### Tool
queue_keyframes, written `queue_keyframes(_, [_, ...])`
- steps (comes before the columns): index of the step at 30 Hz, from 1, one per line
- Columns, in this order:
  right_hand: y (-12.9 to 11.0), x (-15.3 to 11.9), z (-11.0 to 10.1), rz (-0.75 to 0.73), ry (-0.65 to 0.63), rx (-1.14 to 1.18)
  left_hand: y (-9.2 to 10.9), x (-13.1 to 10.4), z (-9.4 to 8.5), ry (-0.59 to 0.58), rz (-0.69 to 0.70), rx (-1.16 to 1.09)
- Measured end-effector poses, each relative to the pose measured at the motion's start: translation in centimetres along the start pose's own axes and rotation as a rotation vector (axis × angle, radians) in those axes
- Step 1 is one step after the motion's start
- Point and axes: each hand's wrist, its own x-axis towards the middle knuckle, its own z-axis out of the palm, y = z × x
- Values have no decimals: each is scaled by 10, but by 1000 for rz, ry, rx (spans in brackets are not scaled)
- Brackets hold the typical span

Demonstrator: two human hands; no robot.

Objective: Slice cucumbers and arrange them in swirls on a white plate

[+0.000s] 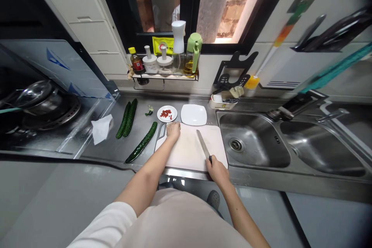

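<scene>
My right hand [217, 169] is wrapped round the dark handle of a kitchen knife [203, 143]. Its blade points away from me over the right part of a pale cutting board [188, 151]. My left hand [173, 130] is closed at the board's far left edge; what its curled fingers hold, if anything, is hidden. Just beyond it stands a small white plate [162, 117] with chopped red pieces [166, 114]. An oblong white dish [193, 114] sits behind the board. One cucumber [142, 143] lies left of the board, and two more cucumbers [127, 119] lie side by side farther left.
Green scraps [149, 111] lie behind the single cucumber. A white paper towel [101, 129] is near the stove pot [43, 102] at left. The double sink [255, 139] borders the board on the right. Above the counter, a rack [168, 76] carries seasoning jars and bottles.
</scene>
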Motion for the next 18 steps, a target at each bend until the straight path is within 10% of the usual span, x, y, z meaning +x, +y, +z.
queue_keyframes(18, [-2,-2,-4,-5,-5,-3,-4,-73,21,-41,-80,-362])
